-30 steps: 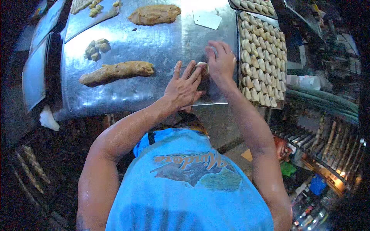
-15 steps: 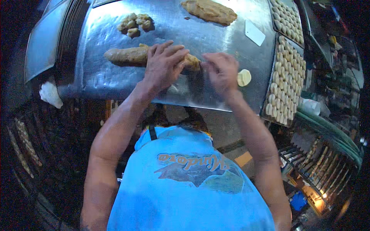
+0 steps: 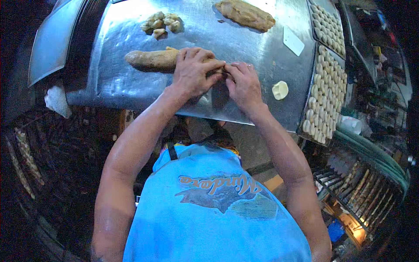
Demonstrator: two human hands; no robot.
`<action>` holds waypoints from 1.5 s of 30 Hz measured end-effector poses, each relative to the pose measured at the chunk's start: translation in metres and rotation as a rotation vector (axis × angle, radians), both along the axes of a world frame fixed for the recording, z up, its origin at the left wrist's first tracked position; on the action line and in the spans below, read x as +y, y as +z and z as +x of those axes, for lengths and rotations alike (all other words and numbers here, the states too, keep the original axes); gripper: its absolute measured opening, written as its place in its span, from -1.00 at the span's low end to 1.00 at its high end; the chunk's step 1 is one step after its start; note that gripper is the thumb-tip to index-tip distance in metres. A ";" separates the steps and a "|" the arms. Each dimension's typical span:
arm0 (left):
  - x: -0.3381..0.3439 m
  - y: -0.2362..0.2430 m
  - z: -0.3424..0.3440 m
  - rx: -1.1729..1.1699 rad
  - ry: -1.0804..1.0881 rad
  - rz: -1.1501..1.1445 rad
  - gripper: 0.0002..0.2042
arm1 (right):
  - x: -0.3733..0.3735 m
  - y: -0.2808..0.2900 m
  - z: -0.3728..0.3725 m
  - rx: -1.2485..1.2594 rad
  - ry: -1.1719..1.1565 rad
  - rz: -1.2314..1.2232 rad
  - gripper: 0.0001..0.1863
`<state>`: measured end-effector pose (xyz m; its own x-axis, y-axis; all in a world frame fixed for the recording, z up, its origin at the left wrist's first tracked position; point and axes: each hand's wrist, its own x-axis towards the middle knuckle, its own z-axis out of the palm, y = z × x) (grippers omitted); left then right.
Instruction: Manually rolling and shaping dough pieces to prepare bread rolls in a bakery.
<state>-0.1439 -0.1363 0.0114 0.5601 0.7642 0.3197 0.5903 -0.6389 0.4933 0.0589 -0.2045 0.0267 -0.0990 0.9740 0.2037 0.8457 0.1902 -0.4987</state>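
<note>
A long roll of brown, paste-like filling (image 3: 150, 60) lies crosswise on the metal table in front of me. My left hand (image 3: 194, 72) is wrapped over its right part, fingers curled around it. At the roll's right end, my right hand (image 3: 244, 83) has its fingers bent in and pressed against the end, touching my left fingertips. The very tip of the roll is hidden under my fingers. To the right of my right hand lies a small flattened round of pale dough (image 3: 280, 90), touched by neither hand.
Several lumps of filling (image 3: 160, 23) sit at the back left of the table (image 3: 118, 94). Farther back is a larger brown mass (image 3: 245, 15), with a white flat scraper (image 3: 293, 41) beside it. Trays of small pale oval dough pieces (image 3: 321, 94) line the right edge.
My right hand has moved left to the roll's end, meeting my left hand. The left hand stays on the roll. The whole view has shifted slightly.
</note>
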 end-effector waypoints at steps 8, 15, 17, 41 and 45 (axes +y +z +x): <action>-0.014 0.011 0.018 0.077 0.007 -0.063 -0.68 | -0.026 0.019 0.076 0.111 0.015 -0.242 -0.71; -0.050 0.014 0.157 -0.053 -0.067 -0.029 -0.64 | -0.076 0.003 0.166 0.717 -0.510 -0.103 -0.69; -0.054 0.013 0.192 -0.031 -0.070 -0.065 -0.66 | -0.076 -0.003 0.181 0.134 -0.247 0.154 -0.68; -0.003 0.022 0.205 0.000 -0.551 -0.340 -0.69 | -0.099 0.004 0.178 0.402 -0.413 -0.155 -0.66; -0.005 0.039 0.191 -0.266 -0.411 -1.096 -0.62 | -0.091 0.026 0.152 0.950 -0.538 -0.242 -0.69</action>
